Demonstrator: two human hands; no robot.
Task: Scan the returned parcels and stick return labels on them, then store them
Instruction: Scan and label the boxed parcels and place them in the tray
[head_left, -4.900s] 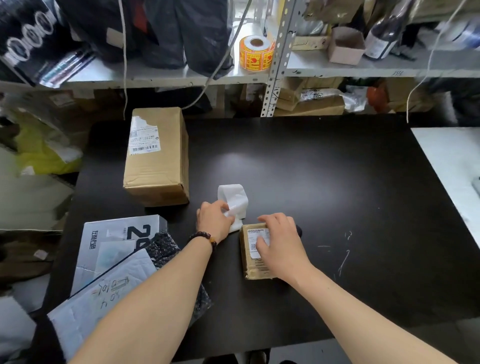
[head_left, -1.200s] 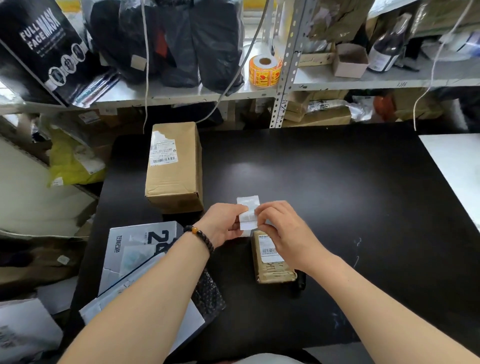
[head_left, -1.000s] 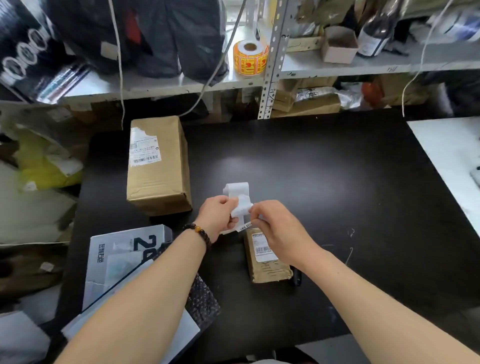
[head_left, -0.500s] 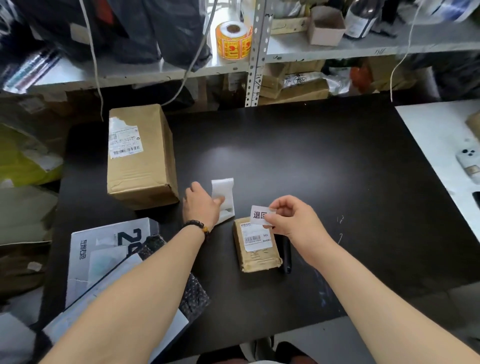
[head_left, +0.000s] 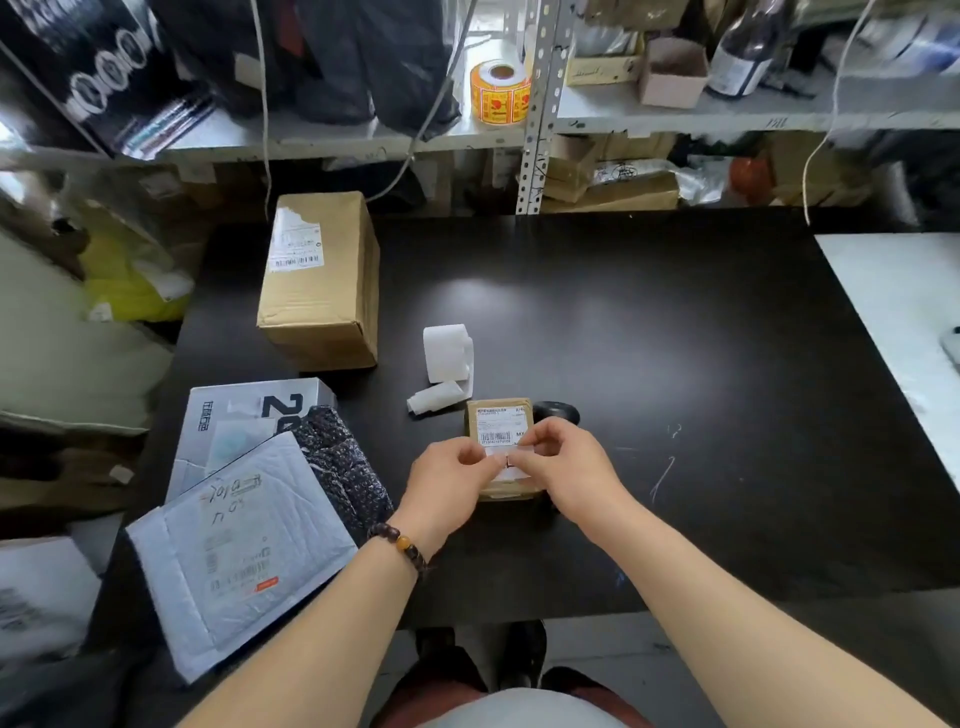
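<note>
Table (head_left: 675, 364): parcel (head_left: 497, 422), label (head_left: 513, 471) beneath left hand (head_left: 449, 483), right hand (head_left: 567, 474)

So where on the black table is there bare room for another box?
The whole right half, from the small parcel to the white table. Also behind the label roll. The left side is crowded: big box, mailers.

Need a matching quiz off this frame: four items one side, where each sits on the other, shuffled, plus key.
1. orange sticker roll
2. white label roll
3. small parcel
4. padded mailer

A. beneath the left hand and right hand, which pinch the return label
B. near left corner of the table
C. on the shelf
D. mid-table, right of the large box

Pairs: 1-C, 2-D, 3-A, 4-B
</note>
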